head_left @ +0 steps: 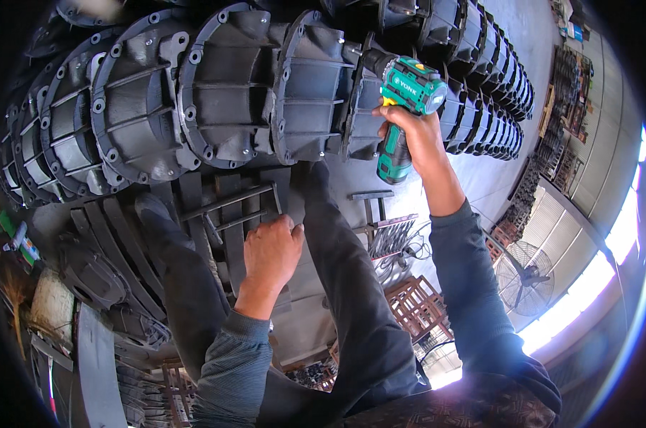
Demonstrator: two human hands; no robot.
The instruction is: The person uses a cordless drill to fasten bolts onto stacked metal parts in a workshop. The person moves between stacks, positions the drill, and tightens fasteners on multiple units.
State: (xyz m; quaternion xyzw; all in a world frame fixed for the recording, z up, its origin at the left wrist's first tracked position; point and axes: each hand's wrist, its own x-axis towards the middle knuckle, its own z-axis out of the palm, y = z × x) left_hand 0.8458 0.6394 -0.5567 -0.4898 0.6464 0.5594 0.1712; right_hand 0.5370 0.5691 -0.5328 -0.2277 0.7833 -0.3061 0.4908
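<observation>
My right hand [417, 135] is wrapped round the handle of a green and black cordless drill [413, 87]. The drill's nose points left at the upper flange edge of a dark metal housing [312, 93]; whether the tip touches it I cannot tell. Ribbed and flanged, this housing stands in a long row with others like it, such as the neighbouring housing [230, 93] to its left. Small shiny bolts show in some flange holes. My left hand [271, 250] hangs below the row with its fingers curled in; what they hold, if anything, is hidden.
More housings [480, 78] run in rows to the far right. A dark metal bar frame [241, 207] lies beneath the row, between my legs. Brown crates [415, 307] and a large fan [526, 278] stand at the right. Flat dark castings [87, 274] lie at the left.
</observation>
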